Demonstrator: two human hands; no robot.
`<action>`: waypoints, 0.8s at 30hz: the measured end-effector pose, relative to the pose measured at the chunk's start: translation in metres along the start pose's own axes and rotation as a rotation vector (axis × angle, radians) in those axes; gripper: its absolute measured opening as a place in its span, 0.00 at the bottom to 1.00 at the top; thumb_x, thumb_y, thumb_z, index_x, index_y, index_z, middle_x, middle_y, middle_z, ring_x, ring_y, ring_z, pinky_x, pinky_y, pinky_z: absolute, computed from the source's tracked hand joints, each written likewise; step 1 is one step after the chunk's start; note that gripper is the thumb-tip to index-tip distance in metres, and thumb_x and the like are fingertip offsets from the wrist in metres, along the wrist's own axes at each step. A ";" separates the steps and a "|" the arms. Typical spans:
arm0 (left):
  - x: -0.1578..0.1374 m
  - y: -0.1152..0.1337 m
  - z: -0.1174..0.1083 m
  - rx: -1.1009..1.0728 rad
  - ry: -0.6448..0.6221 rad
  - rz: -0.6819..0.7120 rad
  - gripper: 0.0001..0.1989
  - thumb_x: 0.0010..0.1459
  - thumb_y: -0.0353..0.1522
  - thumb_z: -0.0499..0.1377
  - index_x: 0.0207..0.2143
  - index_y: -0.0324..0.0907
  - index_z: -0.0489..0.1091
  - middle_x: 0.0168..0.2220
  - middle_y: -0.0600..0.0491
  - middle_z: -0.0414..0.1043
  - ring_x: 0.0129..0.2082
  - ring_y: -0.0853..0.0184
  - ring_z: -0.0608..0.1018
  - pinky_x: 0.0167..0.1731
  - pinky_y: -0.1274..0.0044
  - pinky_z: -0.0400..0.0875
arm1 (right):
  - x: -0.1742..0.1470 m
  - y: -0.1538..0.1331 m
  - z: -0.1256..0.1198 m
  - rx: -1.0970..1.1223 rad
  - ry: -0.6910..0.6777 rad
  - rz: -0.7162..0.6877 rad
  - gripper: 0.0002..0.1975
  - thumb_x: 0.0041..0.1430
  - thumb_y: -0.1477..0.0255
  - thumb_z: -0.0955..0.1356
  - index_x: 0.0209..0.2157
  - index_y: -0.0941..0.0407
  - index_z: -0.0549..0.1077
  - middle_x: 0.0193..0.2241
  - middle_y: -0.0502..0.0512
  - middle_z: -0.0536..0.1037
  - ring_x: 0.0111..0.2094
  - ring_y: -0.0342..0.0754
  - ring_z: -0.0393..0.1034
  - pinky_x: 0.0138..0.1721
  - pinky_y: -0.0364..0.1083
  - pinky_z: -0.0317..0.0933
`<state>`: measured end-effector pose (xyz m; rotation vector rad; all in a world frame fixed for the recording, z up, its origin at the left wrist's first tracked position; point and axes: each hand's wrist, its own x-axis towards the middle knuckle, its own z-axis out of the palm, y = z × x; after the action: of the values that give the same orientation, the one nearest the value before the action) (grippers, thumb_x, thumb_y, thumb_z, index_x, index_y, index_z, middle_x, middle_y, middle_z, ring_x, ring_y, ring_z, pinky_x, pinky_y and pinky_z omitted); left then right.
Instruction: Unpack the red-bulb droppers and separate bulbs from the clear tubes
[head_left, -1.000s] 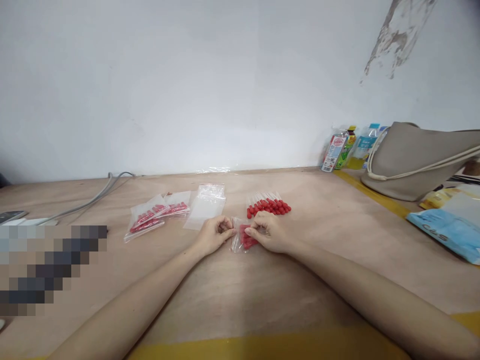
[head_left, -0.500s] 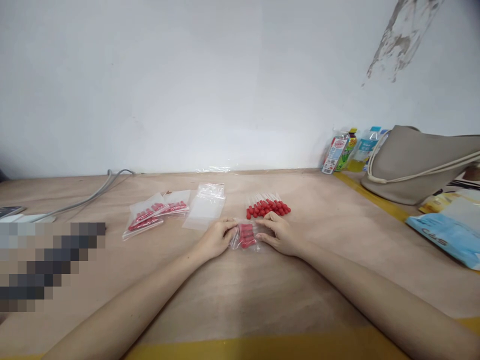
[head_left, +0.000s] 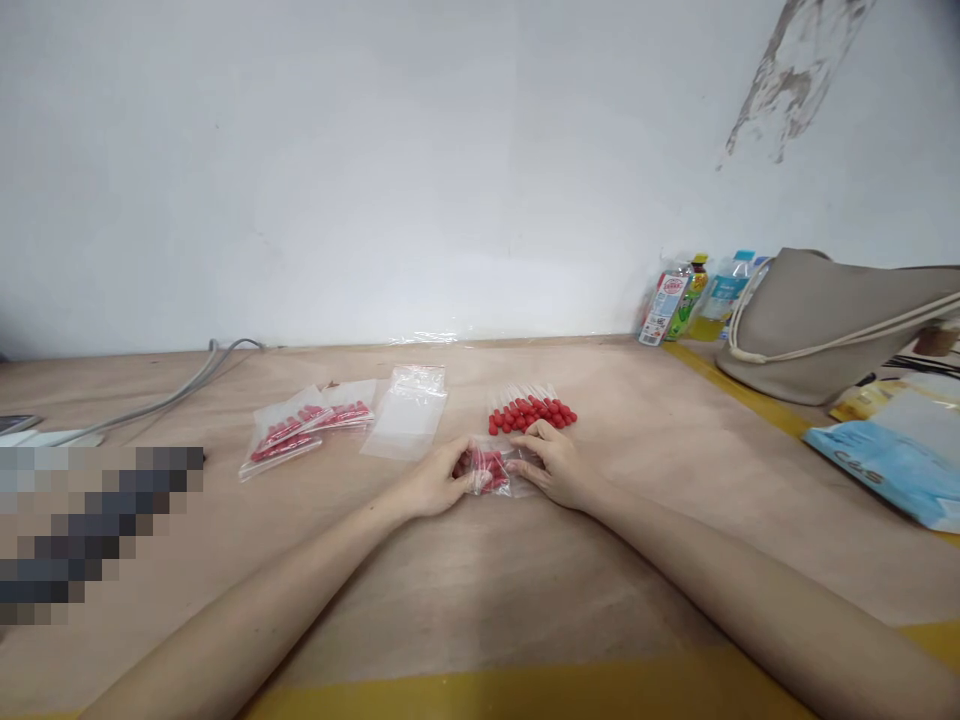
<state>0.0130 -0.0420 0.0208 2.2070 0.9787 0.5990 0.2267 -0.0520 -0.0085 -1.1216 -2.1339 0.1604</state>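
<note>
Cool, flat, fairly even light filled the room; the pale wall [head_left: 420,220] looked brightest low in its middle and greyed toward the upper corners; soft shadow dimmed the counter [head_left: 637,440] between the forearms [head_left: 300,600], darkest along their undersides; small white glints broke on the clear bag [head_left: 497,478] between the hands [head_left: 433,483] and on shiny film [head_left: 427,338] at the wall's foot; wide-angle stretching pulled at the handbag [head_left: 825,330] far right; coarse square blocks [head_left: 97,535] masked the left; fine detail looked slightly soft.
</note>
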 end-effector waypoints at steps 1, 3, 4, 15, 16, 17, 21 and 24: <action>-0.001 0.002 0.001 -0.017 0.013 0.009 0.10 0.53 0.34 0.54 0.38 0.39 0.65 0.32 0.54 0.68 0.30 0.69 0.69 0.31 0.78 0.63 | 0.000 0.000 0.000 0.004 0.006 0.001 0.15 0.56 0.63 0.64 0.42 0.57 0.70 0.31 0.55 0.64 0.32 0.45 0.61 0.34 0.45 0.60; -0.001 0.003 0.003 -0.067 0.057 0.030 0.12 0.54 0.33 0.53 0.42 0.40 0.64 0.37 0.52 0.69 0.35 0.68 0.70 0.35 0.76 0.64 | 0.000 0.000 0.000 0.011 0.013 0.002 0.15 0.56 0.63 0.64 0.42 0.56 0.70 0.32 0.54 0.64 0.32 0.45 0.61 0.34 0.45 0.60; -0.001 0.002 0.004 -0.093 0.083 0.038 0.13 0.54 0.32 0.53 0.43 0.40 0.64 0.39 0.52 0.69 0.36 0.67 0.70 0.37 0.76 0.64 | 0.000 0.000 0.000 0.013 0.013 0.003 0.15 0.56 0.63 0.63 0.42 0.56 0.70 0.32 0.54 0.64 0.32 0.44 0.61 0.33 0.45 0.60; 0.001 -0.013 -0.012 -0.532 0.145 -0.210 0.15 0.42 0.33 0.63 0.33 0.40 0.63 0.32 0.54 0.71 0.32 0.69 0.73 0.35 0.76 0.66 | -0.003 -0.003 -0.004 0.021 0.027 -0.068 0.16 0.56 0.65 0.64 0.44 0.58 0.69 0.32 0.56 0.66 0.31 0.45 0.62 0.33 0.46 0.61; 0.001 -0.013 -0.012 -0.524 0.142 -0.210 0.15 0.42 0.35 0.63 0.32 0.39 0.63 0.32 0.53 0.71 0.32 0.70 0.73 0.34 0.77 0.66 | -0.003 -0.004 -0.005 0.013 0.039 -0.082 0.16 0.56 0.65 0.64 0.44 0.58 0.69 0.32 0.57 0.67 0.32 0.46 0.62 0.34 0.46 0.61; 0.001 -0.014 -0.013 -0.504 0.153 -0.205 0.15 0.43 0.37 0.63 0.32 0.39 0.64 0.31 0.53 0.71 0.31 0.70 0.72 0.34 0.77 0.66 | -0.003 -0.004 -0.005 0.001 0.050 -0.101 0.16 0.55 0.64 0.64 0.44 0.57 0.69 0.33 0.58 0.68 0.33 0.46 0.63 0.35 0.47 0.61; 0.001 -0.018 -0.039 -0.363 0.141 -0.178 0.15 0.45 0.41 0.61 0.30 0.38 0.67 0.26 0.55 0.70 0.27 0.71 0.72 0.31 0.78 0.66 | -0.005 -0.005 -0.011 -0.023 -0.031 -0.212 0.18 0.53 0.61 0.66 0.44 0.54 0.70 0.40 0.59 0.72 0.41 0.50 0.65 0.42 0.51 0.59; -0.006 -0.015 -0.083 -0.213 0.068 -0.143 0.13 0.46 0.40 0.62 0.30 0.40 0.69 0.28 0.54 0.71 0.29 0.70 0.72 0.32 0.78 0.66 | -0.007 -0.004 -0.015 0.008 -0.151 -0.224 0.20 0.52 0.60 0.66 0.46 0.53 0.70 0.44 0.57 0.72 0.46 0.51 0.64 0.46 0.52 0.56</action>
<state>-0.0497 -0.0078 0.0664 1.9237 1.0465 0.6820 0.2362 -0.0623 0.0006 -0.8810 -2.3729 0.1537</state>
